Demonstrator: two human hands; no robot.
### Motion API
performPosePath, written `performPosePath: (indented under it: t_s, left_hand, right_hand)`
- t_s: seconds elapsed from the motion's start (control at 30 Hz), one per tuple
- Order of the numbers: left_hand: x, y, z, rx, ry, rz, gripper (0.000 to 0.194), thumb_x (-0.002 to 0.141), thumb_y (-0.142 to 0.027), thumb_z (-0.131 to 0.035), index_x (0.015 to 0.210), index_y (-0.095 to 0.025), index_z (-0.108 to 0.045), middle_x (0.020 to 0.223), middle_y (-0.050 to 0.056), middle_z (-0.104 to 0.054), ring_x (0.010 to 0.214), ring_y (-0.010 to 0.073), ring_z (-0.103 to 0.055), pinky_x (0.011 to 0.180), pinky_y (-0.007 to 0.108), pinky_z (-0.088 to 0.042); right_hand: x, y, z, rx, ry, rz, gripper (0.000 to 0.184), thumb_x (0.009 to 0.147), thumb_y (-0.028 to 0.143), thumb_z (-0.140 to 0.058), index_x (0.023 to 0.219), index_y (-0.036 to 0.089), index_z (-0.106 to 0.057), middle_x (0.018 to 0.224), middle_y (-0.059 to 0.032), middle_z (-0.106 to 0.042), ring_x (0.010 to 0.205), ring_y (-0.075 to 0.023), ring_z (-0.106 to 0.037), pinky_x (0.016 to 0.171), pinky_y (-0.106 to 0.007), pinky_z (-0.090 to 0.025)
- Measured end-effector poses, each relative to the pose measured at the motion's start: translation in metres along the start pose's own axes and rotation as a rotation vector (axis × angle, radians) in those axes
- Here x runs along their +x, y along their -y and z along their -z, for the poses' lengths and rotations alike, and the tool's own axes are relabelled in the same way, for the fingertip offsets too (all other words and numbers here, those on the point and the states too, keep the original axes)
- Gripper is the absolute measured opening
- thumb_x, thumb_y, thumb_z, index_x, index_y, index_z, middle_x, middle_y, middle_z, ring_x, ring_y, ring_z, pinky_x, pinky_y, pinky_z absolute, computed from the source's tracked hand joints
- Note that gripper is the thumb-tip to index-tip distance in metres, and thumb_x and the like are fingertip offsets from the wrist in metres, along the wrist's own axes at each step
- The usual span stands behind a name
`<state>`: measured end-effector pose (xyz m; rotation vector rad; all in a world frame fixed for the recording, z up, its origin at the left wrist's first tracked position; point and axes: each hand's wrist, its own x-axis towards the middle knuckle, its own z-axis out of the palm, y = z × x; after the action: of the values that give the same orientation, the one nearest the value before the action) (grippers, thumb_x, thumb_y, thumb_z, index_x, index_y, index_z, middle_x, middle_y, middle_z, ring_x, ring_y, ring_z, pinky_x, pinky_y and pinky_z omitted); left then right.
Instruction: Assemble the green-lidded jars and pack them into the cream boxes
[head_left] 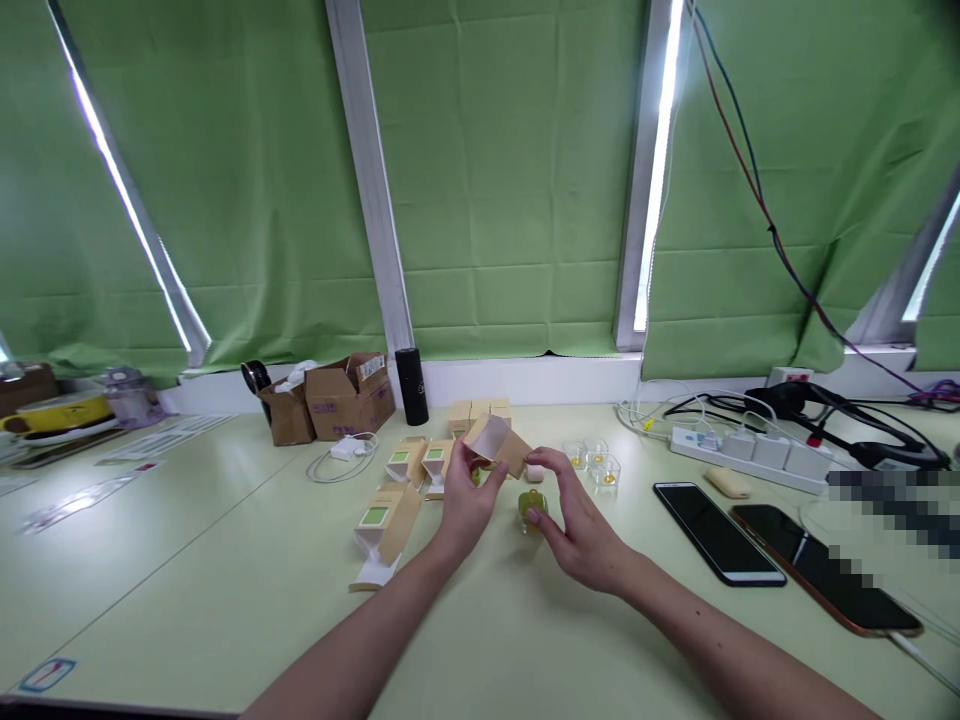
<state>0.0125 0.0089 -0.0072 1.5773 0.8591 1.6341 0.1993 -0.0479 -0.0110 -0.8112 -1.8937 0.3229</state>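
Reference landmark: the black tumbler (411, 387) at the wall. The left hand (463, 510) is closed lightly, thumb against fingers, on an open-ended kraft carton (495, 442), which is tilted, nearer the person than the tumbler and to its right. The right hand (581, 535) is half open: its thumb touches a green-topped clear container (532, 505), farther right of the tumbler than the carton, and its index finger reaches to the carton's near corner. From where I stand I cannot tell whether the container is gripped or merely steadied.

Handling, in my judgement:
1. Support the carton by its folded edges — thin board probably buckles under a hard pinch.
2. Hold the open end square, flaps spread, before anything passes it.
3. Grip the container by its sides and level; a tilt could disturb the contents.

Working margins: three windowed cartons (386, 518) lie in front of the tumbler, the nearest with its end flap down; clear cups (600, 468) stand well to its right — a low sleeve or elbow might knock them.
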Motion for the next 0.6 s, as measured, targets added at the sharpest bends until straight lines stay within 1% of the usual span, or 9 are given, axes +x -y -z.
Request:
performPosePath:
  t_s: [0.07,0.13,0.27,0.4,0.5,0.6]
  left_hand:
    - [0.005,0.000,0.004,-0.040,-0.002,0.024,0.051,0.079,-0.046,-0.081,0.115,-0.021,-0.054,0.111,0.008,-0.067,0.102,0.0234,-0.066,0.090,0.036,-0.052]
    - [0.009,0.000,0.009,-0.051,-0.010,0.060,0.053,0.077,-0.043,-0.081,0.117,-0.021,-0.054,0.112,0.008,-0.067,0.103,0.0234,-0.066,0.090,0.036,-0.053]
    - [0.013,0.001,0.013,-0.045,0.002,0.106,0.053,0.075,-0.034,-0.080,0.119,-0.022,-0.055,0.118,0.008,-0.067,0.104,0.0228,-0.067,0.092,0.037,-0.053]
    - [0.015,0.005,0.014,-0.028,0.064,0.145,0.051,0.070,-0.024,-0.080,0.116,-0.021,-0.058,0.116,0.008,-0.068,0.104,0.0235,-0.068,0.090,0.036,-0.054]
    - [0.014,0.008,0.013,-0.001,0.117,0.190,0.052,0.066,-0.018,-0.080,0.114,-0.020,-0.059,0.113,0.008,-0.068,0.098,0.0231,-0.069,0.081,0.032,-0.056]
    - [0.011,0.011,0.013,0.022,0.204,0.218,0.057,0.064,-0.013,-0.076,0.117,-0.021,-0.059,0.118,0.008,-0.065,0.097,0.0219,-0.068,0.077,0.030,-0.056]
  right_hand:
    - [0.002,-0.006,0.000,-0.099,-0.022,-0.068,0.050,0.092,0.021,-0.057,0.139,0.030,-0.043,0.138,-0.0117,-0.057,0.128,-0.0327,-0.055,0.108,-0.057,-0.048]
    - [0.003,-0.014,-0.001,-0.203,-0.013,-0.116,0.045,0.089,0.021,-0.060,0.131,0.029,-0.048,0.129,-0.0112,-0.062,0.122,-0.0342,-0.057,0.104,-0.058,-0.049]
    - [0.001,-0.026,-0.006,-0.307,0.081,-0.182,0.048,0.081,0.019,-0.068,0.125,0.029,-0.051,0.123,-0.0093,-0.068,0.120,-0.0352,-0.058,0.100,-0.055,-0.048]
    - [0.000,-0.031,-0.010,-0.394,0.154,-0.255,0.046,0.079,0.015,-0.067,0.121,0.027,-0.053,0.117,-0.0085,-0.072,0.115,-0.0348,-0.059,0.094,-0.051,-0.046]
    - [0.001,-0.033,-0.007,-0.479,0.159,-0.279,0.048,0.077,0.012,-0.067,0.121,0.026,-0.052,0.113,-0.0085,-0.073,0.112,-0.0345,-0.059,0.094,-0.049,-0.044]
    - [0.004,-0.033,-0.001,-0.562,0.146,-0.313,0.050,0.076,0.014,-0.068,0.121,0.025,-0.052,0.106,-0.0092,-0.073,0.110,-0.0347,-0.059,0.091,-0.046,-0.042]
